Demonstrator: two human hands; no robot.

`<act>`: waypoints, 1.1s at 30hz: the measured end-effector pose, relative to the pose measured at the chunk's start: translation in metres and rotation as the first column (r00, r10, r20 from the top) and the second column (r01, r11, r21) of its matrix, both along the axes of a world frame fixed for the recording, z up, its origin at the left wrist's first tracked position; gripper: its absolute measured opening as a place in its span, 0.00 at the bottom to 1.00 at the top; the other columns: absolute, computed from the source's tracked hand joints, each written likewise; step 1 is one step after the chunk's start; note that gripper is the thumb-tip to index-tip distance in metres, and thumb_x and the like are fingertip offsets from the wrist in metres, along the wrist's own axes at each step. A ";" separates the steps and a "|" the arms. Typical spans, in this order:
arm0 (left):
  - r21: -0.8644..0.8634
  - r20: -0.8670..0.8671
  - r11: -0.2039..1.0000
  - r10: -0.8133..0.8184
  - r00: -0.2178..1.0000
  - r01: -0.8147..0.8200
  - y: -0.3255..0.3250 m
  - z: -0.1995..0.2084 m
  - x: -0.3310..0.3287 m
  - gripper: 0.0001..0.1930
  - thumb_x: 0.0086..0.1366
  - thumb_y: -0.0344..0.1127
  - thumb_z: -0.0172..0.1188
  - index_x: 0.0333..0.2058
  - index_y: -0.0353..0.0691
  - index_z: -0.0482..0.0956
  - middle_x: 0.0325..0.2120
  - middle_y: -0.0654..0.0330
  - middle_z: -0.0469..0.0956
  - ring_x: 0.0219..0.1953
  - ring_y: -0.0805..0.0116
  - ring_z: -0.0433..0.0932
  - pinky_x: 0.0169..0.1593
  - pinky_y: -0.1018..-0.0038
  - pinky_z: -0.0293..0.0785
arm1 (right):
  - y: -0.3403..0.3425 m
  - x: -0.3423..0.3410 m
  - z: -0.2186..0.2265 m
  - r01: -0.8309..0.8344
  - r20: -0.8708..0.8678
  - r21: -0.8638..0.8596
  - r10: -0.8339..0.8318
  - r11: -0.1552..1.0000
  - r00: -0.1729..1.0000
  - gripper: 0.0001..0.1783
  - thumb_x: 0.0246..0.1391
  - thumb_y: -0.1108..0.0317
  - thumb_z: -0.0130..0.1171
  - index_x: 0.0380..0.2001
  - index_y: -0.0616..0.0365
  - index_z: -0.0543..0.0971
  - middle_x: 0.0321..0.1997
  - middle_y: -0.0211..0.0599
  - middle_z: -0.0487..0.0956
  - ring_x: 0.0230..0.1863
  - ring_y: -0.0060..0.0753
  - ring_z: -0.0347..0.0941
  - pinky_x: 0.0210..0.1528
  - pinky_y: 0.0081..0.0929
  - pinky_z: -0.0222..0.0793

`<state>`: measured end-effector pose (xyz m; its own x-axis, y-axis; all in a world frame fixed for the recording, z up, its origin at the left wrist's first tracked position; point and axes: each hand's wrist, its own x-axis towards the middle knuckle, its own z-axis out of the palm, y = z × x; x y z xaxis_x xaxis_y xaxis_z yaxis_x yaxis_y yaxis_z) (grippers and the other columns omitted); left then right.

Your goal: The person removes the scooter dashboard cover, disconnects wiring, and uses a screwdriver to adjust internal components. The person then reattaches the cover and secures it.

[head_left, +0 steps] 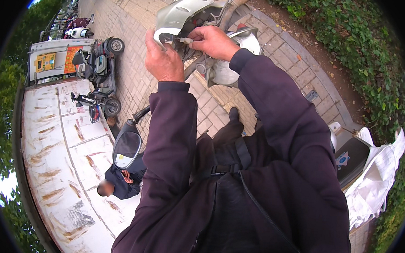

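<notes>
Dark jacket: worn nearest the camera, with both sleeves stretched forward.
Left hand: closed on the lower rim of the silver fairing; the fingertips are partly hidden by the rim, so the firmness of this grip cannot be told.
Right hand: a small pale connector-like piece is pinched between thumb and forefinger, just beside the left hand.
Silver fairing location: held ahead of the body, at the top of the view, with its hollow side turned toward the right hand. If the left grip were loosened, the panel could be tipped and its edge scratched.
Pale piece location: at the fairing's opening. If it were pulled askew, its lead or clip could be strained; if it were let slip, it could be lost among the wires.
Wires: bared beside the fairing; slack cannot be judged, and they could be tugged or trapped if the panel were shifted too far.
Silver lamp-like housing: set beneath the right wrist; it could be knocked if the forearm were lowered.
Rear-view mirror: raised just beside the left sleeve, by which its stem could be snagged.
</notes>
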<state>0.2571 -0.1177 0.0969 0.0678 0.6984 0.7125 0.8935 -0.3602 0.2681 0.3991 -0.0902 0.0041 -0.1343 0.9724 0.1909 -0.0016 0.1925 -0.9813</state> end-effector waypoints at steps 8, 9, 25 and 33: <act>0.119 0.224 0.986 -0.143 0.964 0.118 0.011 -0.007 0.010 0.17 0.69 0.24 0.57 0.56 0.35 0.75 0.36 0.48 0.85 0.36 0.53 0.86 0.41 0.64 0.80 | 0.004 0.000 -0.002 0.060 -0.063 0.000 -0.060 0.998 0.996 0.15 0.59 0.73 0.65 0.48 0.70 0.82 0.35 0.38 0.86 0.25 0.22 0.77 0.29 0.26 0.73; 0.113 0.256 0.986 -0.151 0.955 0.126 0.014 -0.009 0.010 0.16 0.70 0.24 0.56 0.56 0.34 0.75 0.37 0.48 0.85 0.37 0.55 0.86 0.41 0.65 0.80 | 0.004 0.000 -0.003 0.086 -0.064 0.003 -0.085 0.996 0.994 0.15 0.59 0.73 0.65 0.48 0.70 0.82 0.34 0.39 0.86 0.26 0.24 0.78 0.29 0.26 0.74; -0.149 0.312 0.957 -0.192 0.930 0.248 0.040 -0.007 -0.013 0.09 0.68 0.25 0.60 0.46 0.34 0.79 0.36 0.53 0.84 0.37 0.64 0.83 0.44 0.69 0.77 | 0.005 -0.012 -0.005 0.217 -0.100 -0.101 -0.227 0.971 0.969 0.20 0.52 0.73 0.70 0.48 0.70 0.84 0.39 0.43 0.87 0.39 0.29 0.83 0.42 0.26 0.78; -0.378 0.127 0.926 0.080 0.989 -0.026 -0.007 0.010 -0.024 0.15 0.65 0.32 0.62 0.47 0.30 0.83 0.36 0.43 0.86 0.41 0.50 0.87 0.47 0.61 0.79 | 0.002 -0.008 -0.003 0.155 -0.251 -0.222 -0.210 0.963 0.945 0.20 0.50 0.72 0.71 0.46 0.70 0.85 0.39 0.43 0.87 0.35 0.29 0.82 0.40 0.27 0.77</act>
